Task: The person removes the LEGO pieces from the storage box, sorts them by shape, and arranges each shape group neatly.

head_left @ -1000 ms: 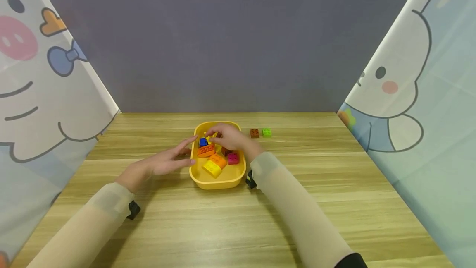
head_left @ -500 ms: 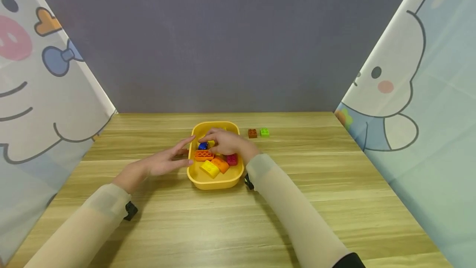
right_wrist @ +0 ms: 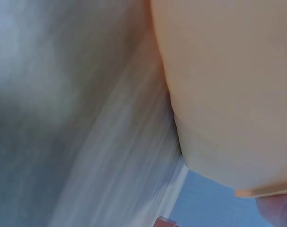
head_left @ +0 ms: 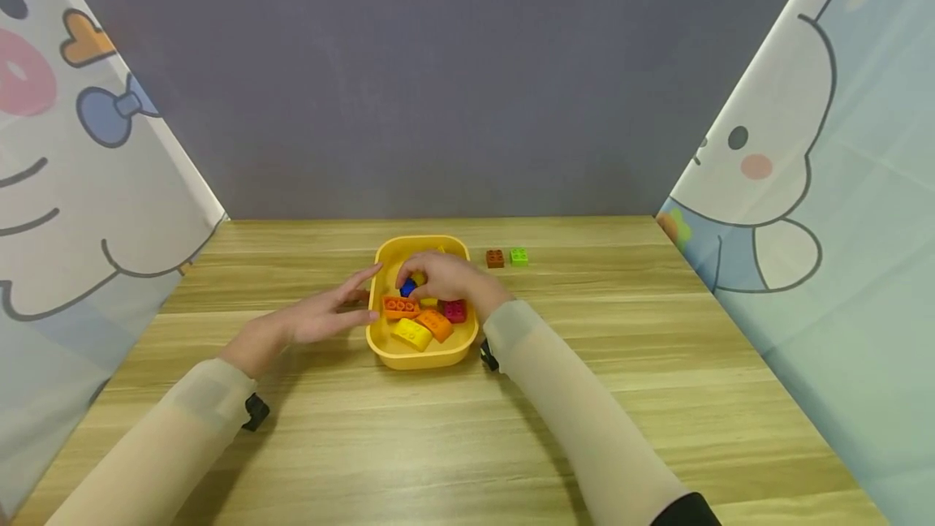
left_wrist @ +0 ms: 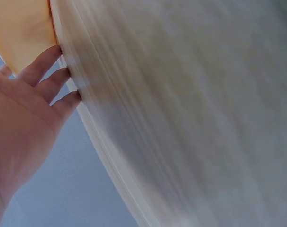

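The right hand (head_left: 441,278) is down inside the yellow tray (head_left: 381,338), fingers curled round a small blue brick (head_left: 407,288), pinching it near the tray's middle-left. Looks like it's got hold of it, though most of the brick is covered by the fingers. The right wrist view is just a blur of tray wall (right_wrist: 228,90) and worktop, so no help there.

The left hand (head_left: 314,319) is flat and relaxed, fingers straight, with the tips resting against the tray's left outer wall. The left wrist view backs that up: fingertips (left_wrist: 49,59) right up on the yellow wall (left_wrist: 20,33), nothing gripped.

In the tray, near the blue one: an orange brick (head_left: 401,308) with its studs showing just in front of the right hand, another orange piece (head_left: 436,324) toward the near right, a yellow brick (head_left: 412,334) at the near edge, and a pink brick (head_left: 455,312) tucked by the right wrist. A bit of yellow pokes out behind the hand too, can't tell what shape.

Out on the wooden worktop (head_left: 467,428), right of the tray and well apart from it, a brown brick (head_left: 495,258) and a green brick (head_left: 519,256) sit side by side, just about touching.

Both arms are in beige sleeves. Cartoon-print panels stand on either side, grey wall behind.
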`<move>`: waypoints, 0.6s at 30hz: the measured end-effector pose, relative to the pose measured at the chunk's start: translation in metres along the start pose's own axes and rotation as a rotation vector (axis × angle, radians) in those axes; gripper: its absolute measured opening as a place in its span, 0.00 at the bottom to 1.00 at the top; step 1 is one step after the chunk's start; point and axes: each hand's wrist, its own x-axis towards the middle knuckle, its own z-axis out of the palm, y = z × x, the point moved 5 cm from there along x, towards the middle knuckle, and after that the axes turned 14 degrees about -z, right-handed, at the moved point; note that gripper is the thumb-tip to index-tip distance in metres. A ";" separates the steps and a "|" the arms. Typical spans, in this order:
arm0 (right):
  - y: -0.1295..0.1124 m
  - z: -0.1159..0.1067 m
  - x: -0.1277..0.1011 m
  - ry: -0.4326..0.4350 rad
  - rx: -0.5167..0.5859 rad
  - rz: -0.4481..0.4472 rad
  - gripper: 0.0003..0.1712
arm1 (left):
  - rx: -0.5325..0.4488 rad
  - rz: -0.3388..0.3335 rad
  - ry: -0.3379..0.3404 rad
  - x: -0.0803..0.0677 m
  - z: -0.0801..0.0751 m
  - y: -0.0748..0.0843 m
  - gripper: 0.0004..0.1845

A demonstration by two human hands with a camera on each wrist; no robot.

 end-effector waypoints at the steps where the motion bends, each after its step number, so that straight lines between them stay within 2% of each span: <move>1: 0.000 0.000 0.000 0.011 0.002 0.000 0.14 | 0.001 0.001 -0.002 0.000 0.000 0.000 0.49; 4: 0.001 -0.002 -0.001 0.046 0.031 0.005 0.17 | 0.002 -0.002 -0.002 0.000 0.000 0.001 0.49; 10: 0.002 -0.008 -0.001 0.117 0.167 0.032 0.27 | 0.002 -0.008 0.001 -0.001 0.000 0.002 0.49; 18: -0.005 -0.020 -0.006 0.156 0.223 0.003 0.26 | -0.003 -0.016 -0.004 -0.002 0.000 0.001 0.49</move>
